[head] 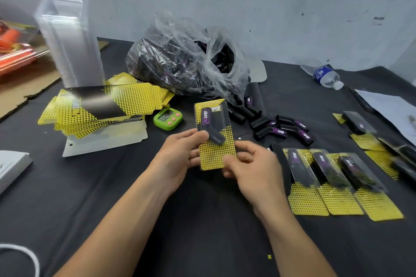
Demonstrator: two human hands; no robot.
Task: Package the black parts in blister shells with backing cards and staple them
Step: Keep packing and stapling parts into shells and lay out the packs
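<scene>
The left hand (182,153) and right hand (249,164) each pinch a lower edge of the clear blister shell (225,119) with its yellow dotted backing card (216,157) and black curved part (211,129), above the black-clothed bench (112,198), with loose black tube parts (281,129) at two o'clock and finished yellow packs (337,180) at three.

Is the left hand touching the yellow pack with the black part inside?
Touching. The head view shows the left hand pinching the yellow pack at its left edge, with the thumb lying on its front.
</scene>
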